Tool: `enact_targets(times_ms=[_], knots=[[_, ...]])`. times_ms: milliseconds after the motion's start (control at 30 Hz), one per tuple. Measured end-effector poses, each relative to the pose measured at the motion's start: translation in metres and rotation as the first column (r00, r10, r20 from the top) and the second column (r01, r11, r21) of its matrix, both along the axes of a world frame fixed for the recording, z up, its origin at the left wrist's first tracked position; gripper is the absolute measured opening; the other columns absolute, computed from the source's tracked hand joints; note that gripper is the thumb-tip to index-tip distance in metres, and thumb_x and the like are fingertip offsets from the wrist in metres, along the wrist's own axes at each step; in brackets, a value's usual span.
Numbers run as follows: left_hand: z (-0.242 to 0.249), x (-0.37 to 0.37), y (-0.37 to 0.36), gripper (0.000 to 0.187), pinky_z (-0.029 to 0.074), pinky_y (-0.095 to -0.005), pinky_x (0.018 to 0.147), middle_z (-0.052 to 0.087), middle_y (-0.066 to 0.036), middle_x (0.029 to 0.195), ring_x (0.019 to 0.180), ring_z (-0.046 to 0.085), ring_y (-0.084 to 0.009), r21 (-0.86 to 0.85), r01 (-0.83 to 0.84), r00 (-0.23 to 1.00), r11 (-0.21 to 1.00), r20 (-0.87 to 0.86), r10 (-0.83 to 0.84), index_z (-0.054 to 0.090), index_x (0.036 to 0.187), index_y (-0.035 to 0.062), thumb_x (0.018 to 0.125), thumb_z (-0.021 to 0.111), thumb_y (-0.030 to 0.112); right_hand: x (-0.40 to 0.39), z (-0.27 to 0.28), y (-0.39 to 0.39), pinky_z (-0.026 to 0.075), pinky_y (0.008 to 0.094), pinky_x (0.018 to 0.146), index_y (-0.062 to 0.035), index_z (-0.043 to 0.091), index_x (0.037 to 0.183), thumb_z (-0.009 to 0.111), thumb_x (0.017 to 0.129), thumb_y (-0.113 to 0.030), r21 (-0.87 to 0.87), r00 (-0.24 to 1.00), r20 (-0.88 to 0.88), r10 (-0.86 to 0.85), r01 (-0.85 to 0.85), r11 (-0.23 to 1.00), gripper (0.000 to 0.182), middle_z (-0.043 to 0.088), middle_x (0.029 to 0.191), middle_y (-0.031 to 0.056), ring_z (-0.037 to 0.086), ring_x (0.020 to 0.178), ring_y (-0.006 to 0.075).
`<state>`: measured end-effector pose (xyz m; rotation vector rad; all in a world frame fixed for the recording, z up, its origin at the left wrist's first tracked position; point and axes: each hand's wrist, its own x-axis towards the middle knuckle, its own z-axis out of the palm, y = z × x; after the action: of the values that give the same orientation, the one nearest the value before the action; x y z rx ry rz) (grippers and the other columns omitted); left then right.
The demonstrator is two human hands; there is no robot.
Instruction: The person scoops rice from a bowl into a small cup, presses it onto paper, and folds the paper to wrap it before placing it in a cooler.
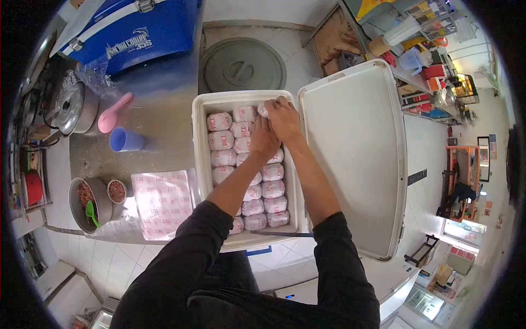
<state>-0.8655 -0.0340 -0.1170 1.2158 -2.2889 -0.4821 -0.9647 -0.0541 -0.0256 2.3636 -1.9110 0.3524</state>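
A white foam cooler box (199, 143) stands open, packed with several paper-wrapped bundles (220, 140) printed in red. Its lid (355, 159) hangs open to the right. My right hand (284, 118) grips a wrapped bundle (263, 110) at the box's far right corner. My left hand (264, 140) rests just beside it on top of the bundles, fingers curled against the same bundle. Both sleeves are black.
A stack of printed wrapping sheets (162, 203) lies left of the box. Further left are a blue cup (125, 140), a pink scoop (114, 114), metal bowls of filling (86, 198) and a pot (74, 108). A blue cooler (131, 33) and a round lid (242, 66) sit beyond.
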Motion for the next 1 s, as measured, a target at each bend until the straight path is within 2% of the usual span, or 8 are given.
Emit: enact_targets(times_ms=[133,333,433,600,733,800,867,1000], knots=[[0.017,0.009,0.004,0.053,0.036,-0.0489,0.108,0.047,-0.028,0.129,0.125,0.041,-0.0442,0.222,0.037,0.998,0.974,-0.058,-0.025,0.048,0.133,-0.0062,0.088,0.056,0.02,0.002,-0.021,0.004,0.053,0.0426,0.092,-0.0067,0.065,0.106,0.061,0.084,-0.012,-0.041,0.999,0.028,-0.02,0.021,0.999,0.022,0.069,0.11,0.0125,0.059,0.111,0.0312],[0.023,0.004,0.035,0.067,0.028,-0.0525,0.115,0.037,-0.029,0.147,0.134,0.034,-0.0461,0.128,-0.1,0.985,0.987,0.152,0.08,0.036,0.147,-0.0063,0.091,0.053,0.026,0.009,-0.039,0.002,0.054,0.0451,0.09,-0.0053,0.068,0.106,0.062,0.086,-0.012,0.093,0.995,0.01,-0.095,0.094,0.991,0.023,0.063,0.114,0.0144,0.059,0.112,0.0342],[0.016,0.011,0.04,0.07,0.019,-0.054,0.121,0.029,-0.029,0.155,0.143,0.025,-0.0485,0.215,-0.011,0.998,0.977,0.066,-0.003,0.031,0.152,-0.0065,0.094,0.049,0.029,0.015,-0.035,0.0,0.055,0.0447,0.09,-0.0032,0.069,0.102,0.062,0.087,-0.014,0.089,0.992,0.003,-0.128,0.127,0.988,0.02,0.062,0.115,0.0149,0.061,0.11,0.0343],[0.014,0.027,0.043,0.066,0.016,-0.0537,0.123,0.027,-0.031,0.157,0.149,0.016,-0.0495,0.001,0.108,0.989,0.994,0.1,-0.108,0.032,0.151,-0.0081,0.097,0.048,0.027,0.023,-0.061,0.005,0.054,0.0476,0.089,-0.0009,0.068,0.104,0.062,0.087,-0.013,-0.003,0.997,-0.045,-0.061,0.061,0.998,0.022,0.063,0.113,0.0166,0.062,0.11,0.0335],[0.079,0.083,0.068,0.059,0.024,-0.0529,0.121,0.033,-0.029,0.153,0.146,0.024,-0.0493,0.191,0.242,0.964,0.951,0.065,-0.258,0.044,0.143,-0.0074,0.094,0.057,0.023,0.014,-0.058,0.005,0.053,0.0491,0.093,0.0008,0.069,0.105,0.06,0.086,-0.008,0.106,0.983,0.15,-0.101,0.086,0.991,0.023,0.067,0.111,0.0193,0.062,0.113,0.0351],[0.108,0.147,0.095,0.049,0.038,-0.0533,0.112,0.048,-0.026,0.14,0.136,0.04,-0.0471,0.146,0.307,0.93,0.941,-0.255,-0.264,0.054,0.133,-0.0033,0.089,0.066,0.013,0.017,-0.034,0.024,0.051,0.0494,0.096,0.0014,0.07,0.107,0.058,0.086,-0.004,0.054,0.917,0.356,-0.178,0.17,0.984,0.024,0.068,0.112,0.0208,0.061,0.115,0.0366],[0.131,0.223,0.125,0.042,0.045,-0.0505,0.105,0.054,-0.023,0.127,0.122,0.051,-0.0434,0.241,0.26,0.928,0.935,-0.33,-0.173,0.058,0.127,-0.0021,0.087,0.068,0.005,0.037,0.002,0.06,0.055,0.0451,0.091,0.0022,0.07,0.109,0.056,0.089,0.0,0.026,0.78,0.518,-0.35,0.395,0.918,0.024,0.069,0.112,0.0208,0.066,0.108,0.0375],[0.1,0.374,0.183,0.028,0.049,-0.0488,0.095,0.059,-0.02,0.116,0.11,0.056,-0.0401,0.249,-0.016,0.989,0.968,-0.136,0.051,0.063,0.114,0.0005,0.087,0.067,0.006,0.15,0.054,0.129,0.06,0.036,0.076,0.0025,0.07,0.106,0.064,0.092,-0.006,0.18,0.5,0.768,-0.4,0.43,0.885,0.017,0.072,0.104,0.0185,0.071,0.094,0.0288]])
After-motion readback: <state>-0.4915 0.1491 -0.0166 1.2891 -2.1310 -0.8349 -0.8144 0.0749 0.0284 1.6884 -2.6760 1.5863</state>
